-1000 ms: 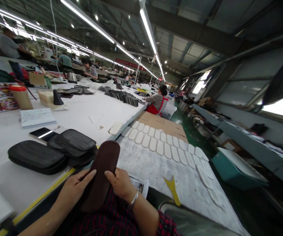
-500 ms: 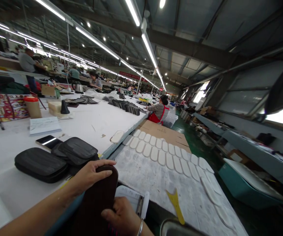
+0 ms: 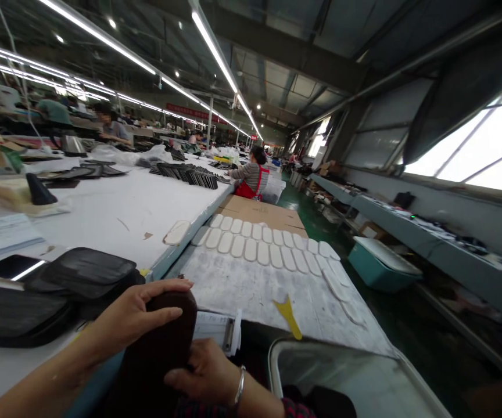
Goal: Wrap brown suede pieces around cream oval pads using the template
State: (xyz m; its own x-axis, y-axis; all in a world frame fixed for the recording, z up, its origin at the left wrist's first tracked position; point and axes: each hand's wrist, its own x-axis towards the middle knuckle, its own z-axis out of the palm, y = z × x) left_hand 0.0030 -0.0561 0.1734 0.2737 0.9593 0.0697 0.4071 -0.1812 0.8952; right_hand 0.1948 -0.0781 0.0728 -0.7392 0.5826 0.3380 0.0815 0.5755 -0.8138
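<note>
A dark brown rounded piece [image 3: 164, 342] stands upright between my hands, low in the view. My left hand [image 3: 146, 310] grips its top end, thumb on the near face and fingers over the edge. Lower down, my right hand [image 3: 210, 371] holds its right side, with a silver bracelet on the wrist. To the left, black rounded pieces [image 3: 89, 273] lie stacked on the white table [image 3: 103, 215]. Behind my right hand is a clipboard with paper [image 3: 214, 328].
Rows of white oval pieces [image 3: 251, 249] lie on a grey board [image 3: 237, 290], near a yellow tool [image 3: 289, 316]. A bin [image 3: 338, 363] with dark pieces stands at lower right. A phone [image 3: 11, 267] lies left. A person in a red apron [image 3: 253, 177] sits farther off.
The view has turned right and down, so the table things sit farther left and more of the bin shows. Both hands keep their hold on the brown piece.
</note>
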